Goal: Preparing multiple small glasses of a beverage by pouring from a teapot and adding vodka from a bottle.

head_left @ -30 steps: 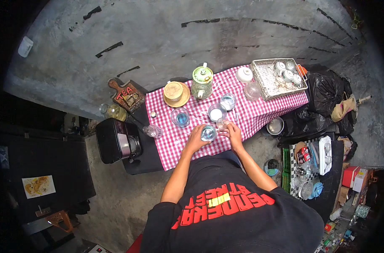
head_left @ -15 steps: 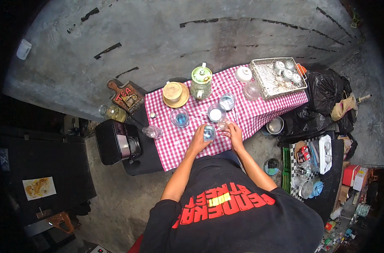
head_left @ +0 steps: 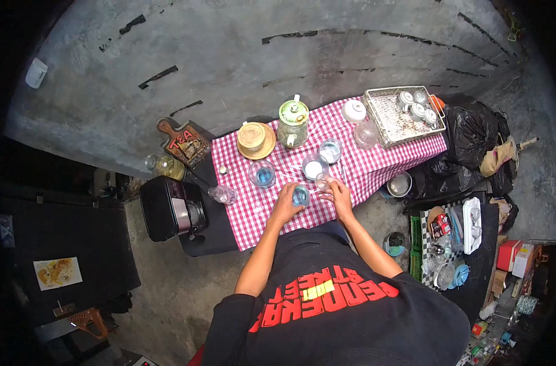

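Left hand is gripping a blue glass, apparently for steadiness, while right hand is pinching a small cup, likely for control.

Left hand (head_left: 284, 204) is gripping a blue glass (head_left: 300, 196), apparently for steadiness, while right hand (head_left: 339, 196) is pinching a small cup (head_left: 322, 180), likely for control.

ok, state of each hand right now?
Left hand: closed around a glass with blue contents.
Right hand: closed on a small clear glass.

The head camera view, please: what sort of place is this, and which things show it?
Probably a drinks-making corner in a home or small stall: a green-lidded pot stands on a checked tablecloth, and the left hand holds a clear cup.
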{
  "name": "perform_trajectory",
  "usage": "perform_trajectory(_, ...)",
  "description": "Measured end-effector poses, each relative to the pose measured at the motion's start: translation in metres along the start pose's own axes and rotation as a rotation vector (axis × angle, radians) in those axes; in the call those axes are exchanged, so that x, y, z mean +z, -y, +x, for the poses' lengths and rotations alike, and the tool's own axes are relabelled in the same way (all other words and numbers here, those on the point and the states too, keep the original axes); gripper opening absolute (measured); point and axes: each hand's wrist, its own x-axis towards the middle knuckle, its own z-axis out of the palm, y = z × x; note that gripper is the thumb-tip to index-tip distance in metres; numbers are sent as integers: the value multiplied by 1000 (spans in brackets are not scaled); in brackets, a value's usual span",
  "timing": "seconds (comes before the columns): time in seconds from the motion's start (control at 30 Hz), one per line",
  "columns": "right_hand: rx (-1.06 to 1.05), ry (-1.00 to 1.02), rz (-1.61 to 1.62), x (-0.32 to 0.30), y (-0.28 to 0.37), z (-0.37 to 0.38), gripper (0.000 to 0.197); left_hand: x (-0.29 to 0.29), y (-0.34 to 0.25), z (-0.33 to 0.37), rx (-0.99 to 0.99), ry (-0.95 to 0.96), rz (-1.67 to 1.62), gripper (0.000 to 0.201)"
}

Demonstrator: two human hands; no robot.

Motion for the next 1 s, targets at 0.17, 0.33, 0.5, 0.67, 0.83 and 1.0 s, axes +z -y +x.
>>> perform_trajectory(0.17,25,23,-3,1,-7,8,36,-18,-22,8,-14,23,-50,78)
perform_trajectory(0.33,27,81,-42,10,-5,14,39,-33,-44,16,61,-19,-166,78)
perform_trajectory(0.5,19,184,-61,16,-3,23,39,-39,-68,22,56,-67,-236,73)
perform_trajectory(0.67,22,223,-36,30,4,24,41,-41,-68,26,121,-182,-224,58)
perform_trajectory(0.83,-22,302,-4,40,17,24,39,-42,-61,27,156,-281,-220,52)
perform_trajectory(1.0,-36,275,-106,52,25,26,32,-44,-50,29,161,-319,-166,51)
